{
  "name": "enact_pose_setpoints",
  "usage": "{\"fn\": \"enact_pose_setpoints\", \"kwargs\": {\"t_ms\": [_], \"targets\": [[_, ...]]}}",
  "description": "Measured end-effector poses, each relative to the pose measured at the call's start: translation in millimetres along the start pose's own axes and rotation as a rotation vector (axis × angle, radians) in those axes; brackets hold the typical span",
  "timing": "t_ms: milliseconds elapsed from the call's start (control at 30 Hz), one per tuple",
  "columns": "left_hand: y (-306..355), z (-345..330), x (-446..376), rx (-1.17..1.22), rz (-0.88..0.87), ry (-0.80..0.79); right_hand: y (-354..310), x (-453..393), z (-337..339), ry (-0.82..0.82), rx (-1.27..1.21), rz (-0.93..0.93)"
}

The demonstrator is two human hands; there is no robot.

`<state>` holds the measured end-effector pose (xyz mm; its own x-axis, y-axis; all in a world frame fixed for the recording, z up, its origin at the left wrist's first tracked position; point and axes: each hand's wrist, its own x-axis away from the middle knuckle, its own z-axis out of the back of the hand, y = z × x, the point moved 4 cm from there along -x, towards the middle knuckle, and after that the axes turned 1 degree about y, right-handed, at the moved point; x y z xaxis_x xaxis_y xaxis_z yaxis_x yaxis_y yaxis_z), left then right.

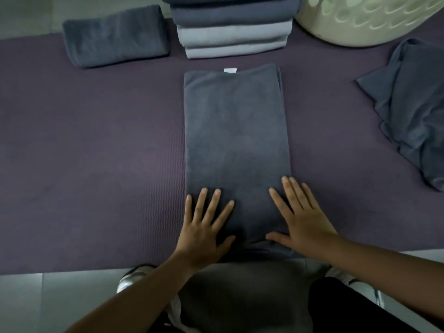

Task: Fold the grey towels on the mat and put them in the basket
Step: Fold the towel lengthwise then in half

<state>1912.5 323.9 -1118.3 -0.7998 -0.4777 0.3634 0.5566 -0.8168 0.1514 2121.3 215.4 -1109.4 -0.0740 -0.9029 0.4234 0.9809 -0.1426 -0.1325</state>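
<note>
A dark grey towel point(234, 135), folded into a long strip, lies lengthwise on the purple mat point(96, 152) in front of me, a white tag at its far end. My left hand point(204, 227) lies flat with fingers spread on the towel's near left part. My right hand point(300, 217) presses flat on its near right part. The pale perforated basket point(365, 18) stands at the far right, its inside hidden from view.
A folded dark grey towel point(115, 37) lies at the far left. A stack of folded grey towels point(233, 27) stands at the far middle. A crumpled grey towel point(413, 111) lies at the right edge. White floor tiles point(36, 304) border the mat's near side.
</note>
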Motion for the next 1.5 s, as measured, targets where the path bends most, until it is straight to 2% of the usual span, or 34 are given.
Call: {"fn": "enact_pose_setpoints", "kwargs": {"t_ms": [100, 167, 233, 300, 433, 500, 600, 733, 833, 933, 1033, 1133, 1200, 1233, 1300, 1367, 1400, 1433, 1500], "targets": [[-12, 1, 22, 0.13, 0.107, 0.014, 0, 14, 5, -0.001, -0.137, -0.149], [-18, 9, 32, 0.371, 0.252, 0.1, -4, 23, 7, 0.083, -0.362, -0.231], [-24, 21, 36, 0.665, 0.407, 0.139, -10, 27, 5, 0.061, -0.622, -0.29], [-31, 26, 34, 0.804, 0.482, 0.141, -11, 26, 2, 0.074, -0.69, -0.347], [-42, 26, 32, 0.878, 0.429, -0.028, -13, 26, 8, 0.056, -0.724, -0.386], [-44, 26, 34, 0.947, 0.392, -0.151, -15, 28, 15, 0.027, -0.816, -0.366], [-48, 39, 29, 1.038, 0.376, -0.224, -10, 30, 28, -0.009, -1.009, -0.339], [-54, 70, 14, 1.167, 0.356, -0.24, 5, 25, 57, -0.072, -1.324, -0.457], [-64, 95, -1, 1.457, 0.459, -0.295, 16, 8, 80, -0.16, -1.608, -0.564], [-77, 117, -30, 1.697, 0.536, -0.268, 31, -23, 104, -0.255, -1.756, -0.659], [-89, 135, -65, 1.889, 0.647, -0.186, 52, -67, 126, -0.216, -1.978, -0.746], [-100, 139, -99, 1.992, 0.712, -0.12, 69, -115, 134, -0.152, -2.087, -0.767], [-108, 133, -120, 1.929, 0.791, -0.079, 76, -136, 130, -0.144, -1.988, -0.734], [-111, 130, -129, 1.833, 0.822, -0.075, 77, -143, 128, -0.146, -1.842, -0.706], [-118, 128, -143, 1.47, 0.839, -0.048, 80, -152, 126, -0.111, -1.434, -0.631], [-125, 133, -153, 0.964, 0.786, 0.075, 86, -160, 128, 0.056, -0.988, -0.525], [-127, 138, -157, 0.784, 0.747, 0.175, 85, -163, 133, 0.163, -0.838, -0.485], [-127, 143, -160, 0.701, 0.711, 0.275, 83, -163, 138, 0.252, -0.791, -0.459], [-126, 149, -165, 0.72, 0.649, 0.447, 79, -164, 145, 0.377, -0.891, -0.435]]}}
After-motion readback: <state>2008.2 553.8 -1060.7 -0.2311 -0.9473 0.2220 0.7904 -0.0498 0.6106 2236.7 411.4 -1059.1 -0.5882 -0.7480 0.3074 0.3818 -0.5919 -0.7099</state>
